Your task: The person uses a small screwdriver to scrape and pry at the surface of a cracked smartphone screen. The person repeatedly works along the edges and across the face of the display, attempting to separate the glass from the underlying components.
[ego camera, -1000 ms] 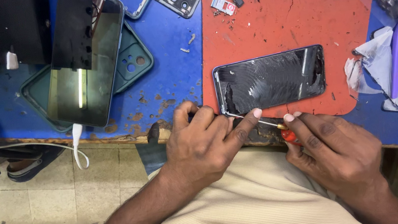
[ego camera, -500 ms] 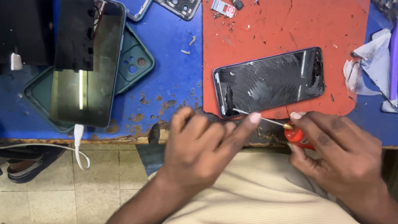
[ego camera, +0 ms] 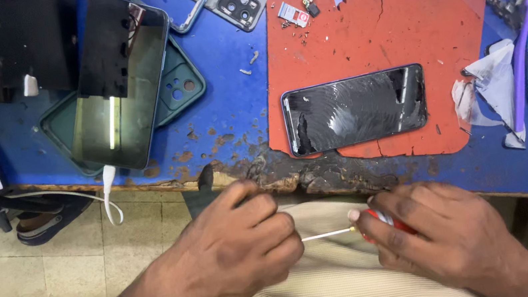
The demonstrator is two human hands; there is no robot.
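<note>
A phone with a cracked dark screen lies flat on a red work mat on the blue table. Below the table's worn front edge, my right hand grips the red handle of a small screwdriver. My left hand is closed with its fingertips at the tip of the thin metal shaft. Both hands are over my lap, apart from the cracked phone.
A second phone with a white cable rests on a green case at left. Phone frames and small circuit parts lie at the top. Crumpled tissue, a purple tool and pens sit at right.
Both hands have pulled back from the cracked phone's lower edge to below the table edge. The screwdriver tip now points at my left hand's fingers.
</note>
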